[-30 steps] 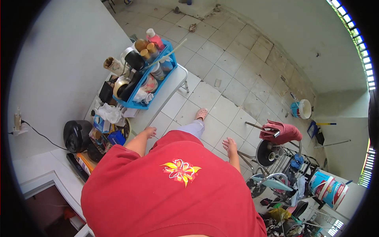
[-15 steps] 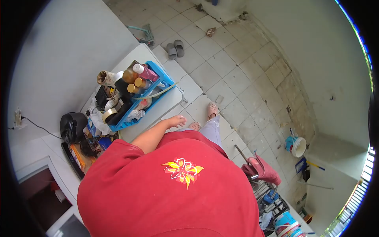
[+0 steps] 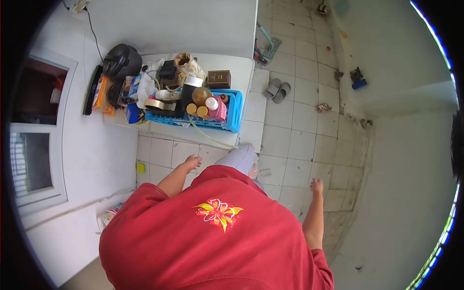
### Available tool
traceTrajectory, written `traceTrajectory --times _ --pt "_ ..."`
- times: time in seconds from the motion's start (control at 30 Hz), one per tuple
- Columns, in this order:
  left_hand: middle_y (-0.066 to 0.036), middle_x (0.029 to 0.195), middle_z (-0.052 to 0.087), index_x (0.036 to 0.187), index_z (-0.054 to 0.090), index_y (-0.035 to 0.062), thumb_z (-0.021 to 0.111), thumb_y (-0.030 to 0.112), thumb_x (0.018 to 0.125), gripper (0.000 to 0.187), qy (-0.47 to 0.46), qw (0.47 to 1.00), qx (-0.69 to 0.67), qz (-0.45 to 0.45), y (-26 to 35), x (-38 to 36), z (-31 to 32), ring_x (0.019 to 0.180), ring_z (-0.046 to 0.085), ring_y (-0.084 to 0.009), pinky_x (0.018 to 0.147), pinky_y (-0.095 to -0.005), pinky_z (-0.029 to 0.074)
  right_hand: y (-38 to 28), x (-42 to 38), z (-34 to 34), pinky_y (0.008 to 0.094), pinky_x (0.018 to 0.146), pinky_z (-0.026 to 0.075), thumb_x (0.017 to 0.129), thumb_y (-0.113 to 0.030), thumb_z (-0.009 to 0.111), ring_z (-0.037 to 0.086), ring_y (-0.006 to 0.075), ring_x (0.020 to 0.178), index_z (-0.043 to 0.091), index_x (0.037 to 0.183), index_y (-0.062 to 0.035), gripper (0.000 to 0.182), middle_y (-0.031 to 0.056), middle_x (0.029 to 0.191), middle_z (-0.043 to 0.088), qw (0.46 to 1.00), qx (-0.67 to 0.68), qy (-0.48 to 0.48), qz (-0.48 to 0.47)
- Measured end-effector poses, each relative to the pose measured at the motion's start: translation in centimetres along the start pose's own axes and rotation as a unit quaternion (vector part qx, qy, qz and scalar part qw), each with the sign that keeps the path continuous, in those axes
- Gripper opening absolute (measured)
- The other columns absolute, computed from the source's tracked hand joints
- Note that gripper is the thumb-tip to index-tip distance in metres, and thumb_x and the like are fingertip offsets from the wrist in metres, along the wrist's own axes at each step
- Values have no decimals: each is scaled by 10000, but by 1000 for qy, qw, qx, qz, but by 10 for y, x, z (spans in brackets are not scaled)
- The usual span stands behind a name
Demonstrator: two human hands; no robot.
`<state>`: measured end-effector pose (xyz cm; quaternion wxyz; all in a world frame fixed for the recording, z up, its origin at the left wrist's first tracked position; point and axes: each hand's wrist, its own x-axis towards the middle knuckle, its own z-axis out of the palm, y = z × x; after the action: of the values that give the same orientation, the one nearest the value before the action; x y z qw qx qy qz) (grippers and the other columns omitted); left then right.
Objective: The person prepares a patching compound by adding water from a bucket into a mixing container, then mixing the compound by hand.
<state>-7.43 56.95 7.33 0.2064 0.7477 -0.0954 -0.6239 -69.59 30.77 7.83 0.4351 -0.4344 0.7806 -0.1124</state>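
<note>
My left hand (image 3: 193, 162) hangs at my side in front of the table (image 3: 145, 126), below the blue plastic basket (image 3: 234, 112). Its fingers are loosely bent and hold nothing that I can see. On the other side, my right hand (image 3: 316, 185) is held out over the tiled floor, apart from any object, its fingers slightly curled and nothing visible in them. Bottles with gold caps (image 3: 197, 111), a pink bottle (image 3: 220, 112), a black bottle with a white lid (image 3: 190, 92) and a roll of tape (image 3: 154, 104) crowd the basket. Behind it stands a small dark box (image 3: 219, 79).
A black rounded appliance (image 3: 122, 61) and assorted clutter cover the table's left end. Grey slippers (image 3: 277, 91) lie on the floor past the table, near a green-handled tool (image 3: 273, 46). A blue-and-black item (image 3: 358, 79) is by the right wall.
My view has turned right and moved along the table, so the basket sits more squarely ahead. My right hand has come into view. The bucket and rack at right have left the view.
</note>
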Motion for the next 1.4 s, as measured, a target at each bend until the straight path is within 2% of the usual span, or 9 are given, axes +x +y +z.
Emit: traceTrajectory --times 0.2,0.27,0.4,0.53,0.6,0.8,0.93,1.23,1.4 --pt "-94 967 603 1061 553 65 572 338 824 362 15 987 -146 -71 -58 33 68 879 566 -230 726 -440 449 -349 90 58 290 676 462 881 -281 554 581 125 773 571 1086 -48 311 44 872 615 969 75 -76 -222" --pt "-102 956 612 1014 592 59 590 318 816 326 -19 998 -57 -23 -87 68 83 852 567 -239 705 -462 449 -407 90 107 316 736 459 879 -275 553 594 158 844 558 1109 -63 312 64 935 623 968 114 -129 -182" --pt "-145 910 652 1043 636 3 612 232 821 320 18 914 -363 -179 -16 32 125 810 620 -262 685 -429 489 -452 80 212 357 782 461 871 -316 561 585 227 945 511 1172 -81 385 105 1055 604 923 130 -361 -2" --pt "-143 973 634 1082 611 6 593 217 846 317 106 960 -207 153 -4 54 123 866 631 -238 687 -392 503 -500 44 294 371 817 457 871 -337 556 576 260 974 480 1202 -57 440 137 1097 580 880 46 -467 -78" --pt "-120 965 626 1068 595 13 572 257 859 322 91 876 -471 50 36 38 115 828 621 -222 640 -369 487 -507 68 341 372 822 455 867 -340 561 581 256 965 474 1209 -48 458 151 1095 585 903 129 -399 89" --pt "-91 904 610 1030 568 32 547 281 867 298 298 726 -614 -79 87 20 133 770 603 -203 647 -332 463 -512 198 433 394 618 460 787 -463 633 571 244 757 513 1094 -75 509 92 901 561 928 -230 -229 -180" --pt "-110 983 591 1073 547 43 532 306 881 325 309 620 -710 -126 91 64 173 826 585 -203 671 -336 452 -557 204 442 387 673 409 763 -615 582 454 218 754 480 1112 -90 639 70 852 453 961 -123 -178 172" --pt "-106 1121 537 1167 499 80 469 323 909 355 186 716 -663 -113 171 94 254 985 521 -209 805 -332 406 -536 227 482 454 1035 259 782 -770 320 375 217 1268 412 1334 -178 814 22 1417 379 886 127 -345 281" --pt "-103 1197 507 1219 472 100 435 332 925 377 171 819 -535 -119 188 59 243 1073 485 -213 879 -330 381 -558 183 481 470 948 405 842 -606 302 430 241 1235 424 1328 -191 651 21 1383 421 928 83 -274 237"
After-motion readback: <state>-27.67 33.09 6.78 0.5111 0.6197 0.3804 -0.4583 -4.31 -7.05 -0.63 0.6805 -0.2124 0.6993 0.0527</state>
